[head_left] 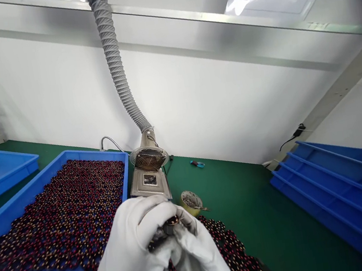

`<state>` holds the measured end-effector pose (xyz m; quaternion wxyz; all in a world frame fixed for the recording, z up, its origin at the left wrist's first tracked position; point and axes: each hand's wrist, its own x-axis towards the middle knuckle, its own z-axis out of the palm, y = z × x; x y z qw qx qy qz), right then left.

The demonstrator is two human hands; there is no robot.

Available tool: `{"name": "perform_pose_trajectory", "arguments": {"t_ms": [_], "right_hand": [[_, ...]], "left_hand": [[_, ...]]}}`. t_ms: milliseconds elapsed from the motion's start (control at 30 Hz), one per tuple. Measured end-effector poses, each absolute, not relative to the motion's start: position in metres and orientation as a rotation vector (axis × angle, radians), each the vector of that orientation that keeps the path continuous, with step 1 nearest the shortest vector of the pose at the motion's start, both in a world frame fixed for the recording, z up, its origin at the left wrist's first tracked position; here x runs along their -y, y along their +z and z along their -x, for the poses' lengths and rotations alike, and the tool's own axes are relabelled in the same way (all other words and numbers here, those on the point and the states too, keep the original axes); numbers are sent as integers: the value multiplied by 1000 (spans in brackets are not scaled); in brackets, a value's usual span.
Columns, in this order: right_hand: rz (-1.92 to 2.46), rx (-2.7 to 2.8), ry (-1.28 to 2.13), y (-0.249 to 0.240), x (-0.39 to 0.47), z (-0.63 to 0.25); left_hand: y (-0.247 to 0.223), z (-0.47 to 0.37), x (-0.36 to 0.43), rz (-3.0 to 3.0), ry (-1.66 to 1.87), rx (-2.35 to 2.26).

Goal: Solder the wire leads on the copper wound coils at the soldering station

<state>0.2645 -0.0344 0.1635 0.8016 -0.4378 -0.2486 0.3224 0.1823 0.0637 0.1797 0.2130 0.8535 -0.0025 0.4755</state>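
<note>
White gloves cover both hands, which meet at the lower middle of the view. My left hand [133,250] is curled round a small dark ring [170,225] with copper-coloured spots, and its fingers are closed. Against the ring's right side press the fingertips of my right hand [196,245]. Another dark piece shows in the left palm, partly hidden by the fingers. Below and right of the hands lies a heap of similar dark rings [230,245] with red and tan marks. Many more rings fill a blue tray [127,170] on the left.
A metal device [149,182] with a round hood and grey hose [117,68] stands behind the hands. Near it are a small yellow cup [190,202] and blue-handled cutters [197,164]. Stacked blue trays [337,194] stand right; another blue tray [1,174] sits far left.
</note>
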Motion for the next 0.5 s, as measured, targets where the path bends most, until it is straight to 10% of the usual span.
{"name": "perform_pose_trajectory", "arguments": {"t_ms": [500], "right_hand": [[870, 517, 781, 162, 25, -262]], "left_hand": [[173, -191, -85, -1499, 1085, -23]]}}
